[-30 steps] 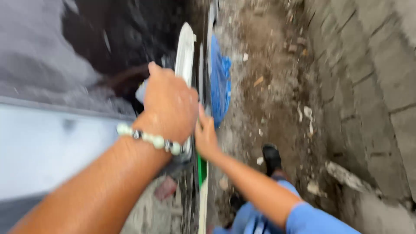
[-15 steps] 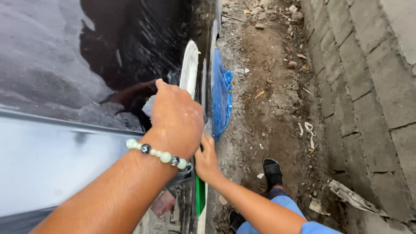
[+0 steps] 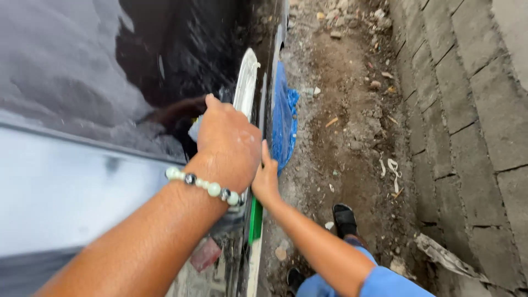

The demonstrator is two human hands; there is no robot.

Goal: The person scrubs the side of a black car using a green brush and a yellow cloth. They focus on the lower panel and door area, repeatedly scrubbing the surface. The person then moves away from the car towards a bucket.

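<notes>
Looking down a glossy black vehicle panel [image 3: 82, 66], wet and reflective, top edge cut off by frame. Left hand [image 3: 228, 143] curling down over a pale cloth or sponge [image 3: 193, 130], mostly hidden under the palm, only a whitish corner peeking out at the thumb side; pressing it against the panel near a white trim strip [image 3: 246, 82]. Fingers closing around it, fingertips out of sight. Bead bracelet [image 3: 206, 186] circling the left wrist. Right hand [image 3: 267, 179] lying flat against the vehicle's edge just beside the left wrist, fingers together and pointing up, holding nothing visible; palm side hidden. Green strip [image 3: 255, 220] showing just below the right hand. Blue plastic sheet [image 3: 283, 118] bunching beside the vehicle on dirt ground [image 3: 352, 126]. Black sandal [image 3: 345, 219] standing on the dirt, second foot partly cut off. Stone block wall [image 3: 473, 99] running along the right.
</notes>
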